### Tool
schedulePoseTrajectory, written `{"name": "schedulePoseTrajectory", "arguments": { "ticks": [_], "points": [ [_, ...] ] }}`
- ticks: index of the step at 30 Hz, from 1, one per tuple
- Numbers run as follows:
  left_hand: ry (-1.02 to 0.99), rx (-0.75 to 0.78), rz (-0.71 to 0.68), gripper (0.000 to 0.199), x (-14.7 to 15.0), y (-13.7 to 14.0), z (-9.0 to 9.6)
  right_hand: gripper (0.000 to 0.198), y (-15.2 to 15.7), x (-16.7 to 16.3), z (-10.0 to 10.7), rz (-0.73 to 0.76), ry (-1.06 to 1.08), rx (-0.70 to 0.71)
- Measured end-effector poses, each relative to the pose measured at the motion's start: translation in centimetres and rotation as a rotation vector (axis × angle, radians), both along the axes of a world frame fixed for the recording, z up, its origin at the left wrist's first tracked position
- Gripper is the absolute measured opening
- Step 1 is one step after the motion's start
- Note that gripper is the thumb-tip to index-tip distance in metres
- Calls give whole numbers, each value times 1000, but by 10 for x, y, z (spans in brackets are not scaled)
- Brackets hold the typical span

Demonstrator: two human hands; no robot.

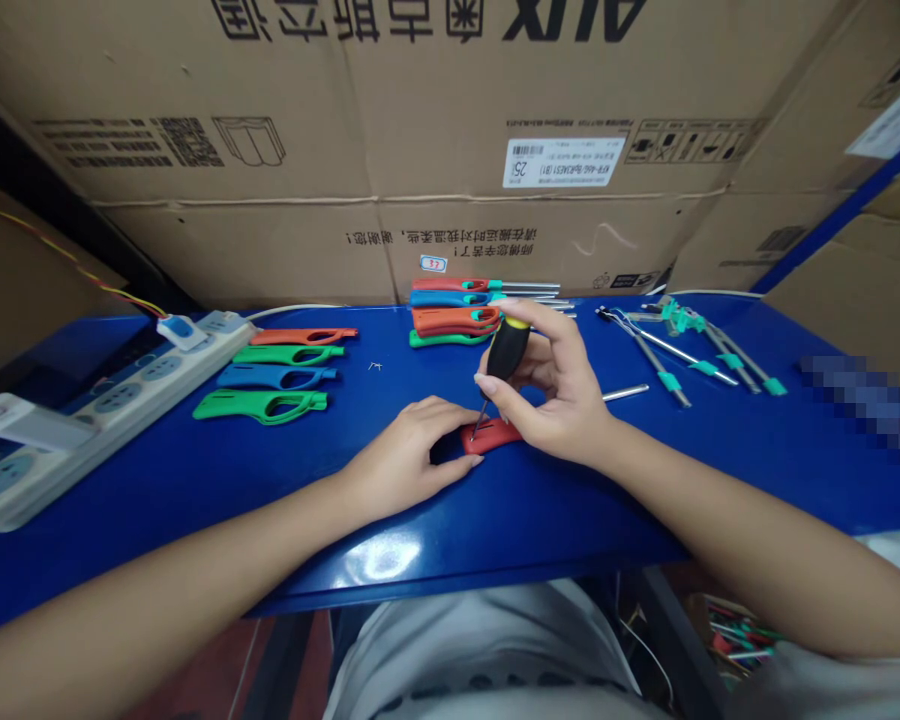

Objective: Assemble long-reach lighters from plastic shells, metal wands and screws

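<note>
My right hand (551, 385) grips a black screwdriver (508, 352) with a yellow band, its shaft pointing down. The tip meets the handle end of a red long-nosed lighter (481, 437) lying on the blue table. Thumb and fingers of my left hand (420, 455) pinch that end of the lighter from the left. Most of the lighter's middle is hidden under my right hand; its metal tube (626, 393) sticks out to the right.
Empty lighter shells, among them a green one (259, 404), lie at left beside a power strip (112, 410). Small screws (375, 366) lie near them. Stacked lighters (457, 320) are at the back; tubes with teal parts (675, 385) lie right. A cardboard wall (300, 240) stands behind.
</note>
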State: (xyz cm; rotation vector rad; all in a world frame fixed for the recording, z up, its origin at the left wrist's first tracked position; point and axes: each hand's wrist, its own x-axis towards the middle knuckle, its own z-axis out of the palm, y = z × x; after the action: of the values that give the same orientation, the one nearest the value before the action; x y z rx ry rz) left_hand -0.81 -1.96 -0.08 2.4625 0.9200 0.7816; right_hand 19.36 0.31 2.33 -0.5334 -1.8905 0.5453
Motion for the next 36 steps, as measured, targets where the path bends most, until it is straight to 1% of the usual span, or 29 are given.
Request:
{"name": "schedulePoseTrajectory", "arguments": {
  "ticks": [4, 6, 10, 15, 17, 21, 23, 25, 27, 30, 32, 33, 34, 36],
  "points": [
    [7, -15, -9, 34, 0, 0, 0, 66, 1, 2, 0, 7, -53, 13],
    [1, -31, 4, 30, 0, -1, 1, 71, 2, 4, 1, 19, -100, 26],
    [-27, -79, 21, 19, 2, -2, 4, 72, 2, 7, 3, 36, -144, 43],
    [-36, -101, 7, 17, 2, -1, 5, 72, 1, 7, 4, 42, -134, 32],
    [-34, -94, 7, 17, 1, -1, 4, 70, 0, 7, 6, 72, -118, 1],
    [-32, -61, 16, 16, 1, -1, 2, 69, -1, 7, 12, 237, -135, -169],
    [-32, -60, 13, 16, 1, -1, 2, 69, 0, 8, 15, 266, -152, -213],
    [-29, -65, 8, 15, 1, -1, 2, 69, 2, 9, 15, 216, -162, -190],
    [-23, -68, 7, 15, 1, -1, 2, 71, 4, 10, 13, 117, -172, -120],
    [-13, -58, 16, 16, 1, -1, 2, 73, 5, 11, 9, -50, -186, 70],
    [-11, -49, 17, 16, 1, -1, 2, 72, 3, 12, 9, -126, -210, 187],
    [-13, -49, 17, 15, 1, -1, 2, 70, 2, 11, 11, -138, -226, 203],
    [-16, -53, 17, 15, 2, -1, 2, 67, 0, 11, 13, -127, -237, 185],
    [-21, -66, 17, 14, 2, -1, 3, 59, -2, 10, 18, -57, -239, 75]
  ]
}}
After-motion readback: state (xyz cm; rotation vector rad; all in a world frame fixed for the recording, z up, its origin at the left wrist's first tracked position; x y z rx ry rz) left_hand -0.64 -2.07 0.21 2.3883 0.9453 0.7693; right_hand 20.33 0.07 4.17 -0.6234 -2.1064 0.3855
